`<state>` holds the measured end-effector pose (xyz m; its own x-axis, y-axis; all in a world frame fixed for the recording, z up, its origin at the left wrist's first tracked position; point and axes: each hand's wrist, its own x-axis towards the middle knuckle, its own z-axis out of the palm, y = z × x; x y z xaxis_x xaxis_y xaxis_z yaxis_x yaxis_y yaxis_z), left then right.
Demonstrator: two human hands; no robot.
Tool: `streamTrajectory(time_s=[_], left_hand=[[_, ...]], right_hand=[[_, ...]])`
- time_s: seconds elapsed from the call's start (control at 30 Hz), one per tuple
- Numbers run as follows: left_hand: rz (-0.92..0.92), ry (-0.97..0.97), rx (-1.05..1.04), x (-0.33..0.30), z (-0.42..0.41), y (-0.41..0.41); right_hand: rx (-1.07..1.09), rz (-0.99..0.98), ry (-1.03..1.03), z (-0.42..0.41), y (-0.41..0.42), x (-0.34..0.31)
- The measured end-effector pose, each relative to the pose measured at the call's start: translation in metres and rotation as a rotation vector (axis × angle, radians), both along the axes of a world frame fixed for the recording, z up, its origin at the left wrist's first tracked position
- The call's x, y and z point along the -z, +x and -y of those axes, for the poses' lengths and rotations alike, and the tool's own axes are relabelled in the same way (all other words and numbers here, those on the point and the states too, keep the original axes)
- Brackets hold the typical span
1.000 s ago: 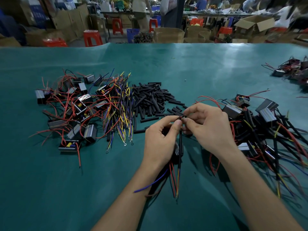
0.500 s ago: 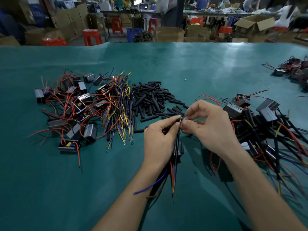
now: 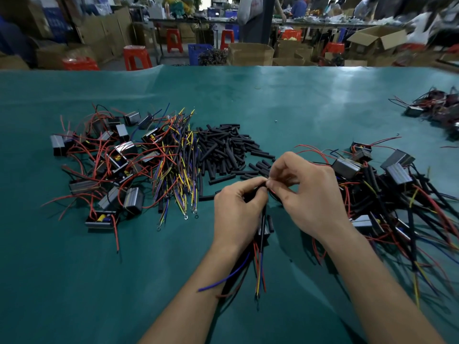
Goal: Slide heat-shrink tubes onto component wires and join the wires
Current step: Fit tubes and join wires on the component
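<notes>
Apparently both pinching: left hand point(image 3: 239, 209) grips wire bundle point(image 3: 259, 269), right hand point(image 3: 308, 192) pinches wire end, joint hidden.

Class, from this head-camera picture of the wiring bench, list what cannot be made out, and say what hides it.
1. Head view: the wire ends at the pinch, covered by the left hand and right hand.
2. The component under the left hand, mostly hidden by that hand.
3. The far-right pile, cut off by the right edge.
4. Background workers and boxes, blurred.

Past my teal tabletop point(image 3: 248, 100) I see red stools point(image 3: 135, 57), a blue crate point(image 3: 198, 52), cardboard boxes point(image 3: 250, 54) and people at far benches point(image 3: 323, 23)
</notes>
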<state>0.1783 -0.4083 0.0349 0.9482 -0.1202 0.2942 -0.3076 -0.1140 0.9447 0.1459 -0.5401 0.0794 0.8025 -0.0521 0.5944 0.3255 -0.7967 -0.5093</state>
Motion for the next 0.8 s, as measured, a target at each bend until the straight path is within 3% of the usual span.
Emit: streamTrajectory(time_s=[0.33,0.8], left_hand=[[-0.021,-0.023,0.024,-0.0042,-0.0025,-0.0016],[-0.029,-0.001,0.046,-0.0033,-0.0030,-0.0012]], right_hand=[[0.005,0.050,-0.105,-0.0033,-0.0015,0.0012],[-0.014,0.009,-0.079,-0.0007,-0.0008,0.0010]])
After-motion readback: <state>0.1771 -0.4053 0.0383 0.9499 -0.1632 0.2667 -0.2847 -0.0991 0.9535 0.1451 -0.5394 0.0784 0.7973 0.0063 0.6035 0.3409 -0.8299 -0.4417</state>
